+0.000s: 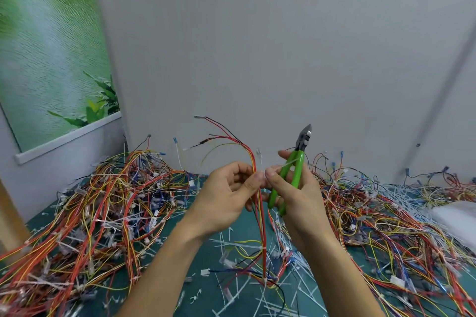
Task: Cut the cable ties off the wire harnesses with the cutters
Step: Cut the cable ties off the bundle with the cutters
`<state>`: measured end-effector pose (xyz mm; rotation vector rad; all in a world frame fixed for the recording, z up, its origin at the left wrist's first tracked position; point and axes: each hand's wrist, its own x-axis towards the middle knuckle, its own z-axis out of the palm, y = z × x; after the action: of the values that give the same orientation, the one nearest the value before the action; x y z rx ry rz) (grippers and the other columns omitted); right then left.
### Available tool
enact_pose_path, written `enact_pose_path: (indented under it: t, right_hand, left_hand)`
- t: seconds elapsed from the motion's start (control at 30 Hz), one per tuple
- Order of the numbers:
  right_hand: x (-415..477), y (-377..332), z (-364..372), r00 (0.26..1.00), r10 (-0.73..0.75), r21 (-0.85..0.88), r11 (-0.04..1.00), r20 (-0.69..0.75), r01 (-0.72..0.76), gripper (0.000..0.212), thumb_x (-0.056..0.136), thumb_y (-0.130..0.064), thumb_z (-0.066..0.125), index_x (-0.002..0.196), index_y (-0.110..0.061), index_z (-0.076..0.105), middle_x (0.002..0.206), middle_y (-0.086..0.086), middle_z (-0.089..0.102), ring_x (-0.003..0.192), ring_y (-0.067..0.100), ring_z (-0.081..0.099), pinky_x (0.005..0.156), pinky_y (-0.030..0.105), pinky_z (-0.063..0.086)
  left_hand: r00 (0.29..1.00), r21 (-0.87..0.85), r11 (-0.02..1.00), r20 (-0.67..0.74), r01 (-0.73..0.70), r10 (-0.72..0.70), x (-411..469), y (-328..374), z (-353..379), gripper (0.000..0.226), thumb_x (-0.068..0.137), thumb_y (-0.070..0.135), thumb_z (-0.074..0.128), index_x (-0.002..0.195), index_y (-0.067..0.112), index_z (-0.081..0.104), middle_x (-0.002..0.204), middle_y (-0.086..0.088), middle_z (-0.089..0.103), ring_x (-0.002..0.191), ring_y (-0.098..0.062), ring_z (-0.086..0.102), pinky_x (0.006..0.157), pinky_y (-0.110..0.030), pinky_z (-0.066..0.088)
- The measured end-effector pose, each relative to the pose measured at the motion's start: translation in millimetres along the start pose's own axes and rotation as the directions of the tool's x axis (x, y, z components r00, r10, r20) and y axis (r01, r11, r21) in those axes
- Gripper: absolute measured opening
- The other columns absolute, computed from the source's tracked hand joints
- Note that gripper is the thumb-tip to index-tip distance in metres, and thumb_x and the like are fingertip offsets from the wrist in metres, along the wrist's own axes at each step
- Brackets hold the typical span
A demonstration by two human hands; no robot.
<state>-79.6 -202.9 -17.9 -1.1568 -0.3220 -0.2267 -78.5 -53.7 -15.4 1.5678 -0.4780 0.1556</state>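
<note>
My left hand (228, 194) pinches a wire harness (260, 216) of red and yellow wires, held upright in front of me above the table. Its loose ends fan out up and to the left. My right hand (293, 189) grips the green-handled cutters (292, 171), jaws pointing up and away from the wires. That hand's thumb and forefinger also pinch a pale cable tie (259, 159) right beside the harness, close to my left thumb. Further white ties (263, 248) still wrap the harness lower down.
Tangled heaps of harnesses lie at the left (108, 203) and right (386, 229) on the green mat (195, 265). Cut white ties (239, 288) litter the mat in the middle. A grey wall (257, 46) stands close behind, and a white object (458, 219) sits at the right edge.
</note>
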Motion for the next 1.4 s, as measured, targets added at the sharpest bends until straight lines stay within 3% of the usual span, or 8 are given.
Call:
enact_pose_path:
  t: [0.13,0.27,0.47,0.6,0.83,1.03,1.27,1.4]
  right_hand:
    - [0,0,0,0.999,-0.014,0.022,1.000,0.034,0.013,0.052,0.078,-0.015,0.074,0.128,-0.013,0.057,0.083,0.007,0.063,0.074,0.024,0.062,0.072,0.049,0.050]
    - [0,1,-1,0.999,0.004,0.050,0.999,0.038,-0.006,0.050,0.077,-0.014,0.075,0.125,-0.015,0.060,0.084,0.005,0.064,0.072,0.020,0.063,0.078,0.054,0.046]
    - [2,3,-3,1.000,-0.026,0.037,0.999,0.001,0.026,0.037,0.088,-0.003,0.071,0.120,-0.020,0.061,0.087,0.004,0.065,0.074,0.022,0.063,0.074,0.049,0.048]
    - [1,5,-2,0.998,-0.057,-0.004,0.998,-0.032,0.057,0.035,0.094,0.004,0.066,0.119,-0.021,0.060,0.086,0.001,0.067,0.075,0.019,0.066,0.065,0.038,0.055]
    - [-2,3,-4,0.984,-0.176,-0.191,0.967,-0.016,0.170,0.034,0.095,0.001,0.069,0.118,-0.023,0.059,0.086,-0.006,0.068,0.069,0.013,0.066,0.062,0.021,0.055]
    - [4,3,-7,0.993,-0.099,-0.072,0.993,-0.062,0.095,0.030,0.097,0.001,0.066,0.117,-0.021,0.059,0.081,0.000,0.064,0.064,0.018,0.062,0.055,0.029,0.053]
    - [13,1,-22,0.991,-0.069,-0.086,0.995,-0.114,0.059,0.035,0.094,0.005,0.067,0.121,-0.016,0.058,0.079,-0.001,0.064,0.065,0.018,0.062,0.054,0.032,0.054]
    - [16,2,-28,0.989,-0.094,-0.150,0.986,-0.113,0.076,0.036,0.094,0.003,0.069,0.119,-0.023,0.060,0.081,-0.001,0.065,0.061,0.014,0.060,0.053,0.030,0.053]
  left_hand:
    - [0.994,-0.179,0.984,0.105,0.012,0.007,-1,-4,-2,0.031,0.093,0.026,0.062,0.107,-0.001,0.061,0.081,-0.002,0.065,0.069,-0.028,0.051,0.054,-0.024,0.047]
    - [0.986,-0.299,0.954,0.163,0.018,0.032,-1,-8,-1,0.018,0.089,0.031,0.068,0.100,0.017,0.068,0.077,-0.001,0.056,0.059,-0.013,0.042,0.053,-0.024,0.041]
    - [0.992,-0.286,0.958,0.121,-0.010,0.046,-1,-12,5,0.022,0.089,0.032,0.069,0.100,0.013,0.063,0.075,0.002,0.057,0.057,-0.008,0.045,0.052,-0.022,0.038]
    - [0.994,-0.245,0.969,0.097,-0.019,0.044,-2,-11,5,0.033,0.091,0.033,0.068,0.102,0.004,0.059,0.076,-0.005,0.053,0.059,-0.011,0.043,0.052,-0.025,0.038]
    - [0.999,-0.090,0.996,0.040,-0.031,0.034,-2,-2,-2,0.019,0.092,0.031,0.069,0.091,0.013,0.063,0.065,-0.004,0.053,0.052,-0.016,0.048,0.044,-0.024,0.037]
    - [0.996,-0.208,0.975,-0.046,-0.078,0.070,0,-3,-3,0.015,0.088,0.028,0.074,0.094,0.016,0.067,0.093,-0.013,0.071,0.065,-0.022,0.066,0.035,-0.021,0.038]
    - [0.994,-0.271,0.958,-0.084,-0.094,0.073,1,-8,1,0.007,0.083,0.017,0.071,0.090,0.016,0.070,0.084,-0.010,0.074,0.068,-0.016,0.068,0.036,-0.019,0.039]
    - [0.994,-0.297,0.951,-0.088,-0.084,0.060,1,-6,1,0.011,0.081,0.023,0.071,0.084,0.014,0.075,0.092,-0.020,0.076,0.082,-0.029,0.075,0.045,-0.023,0.049]
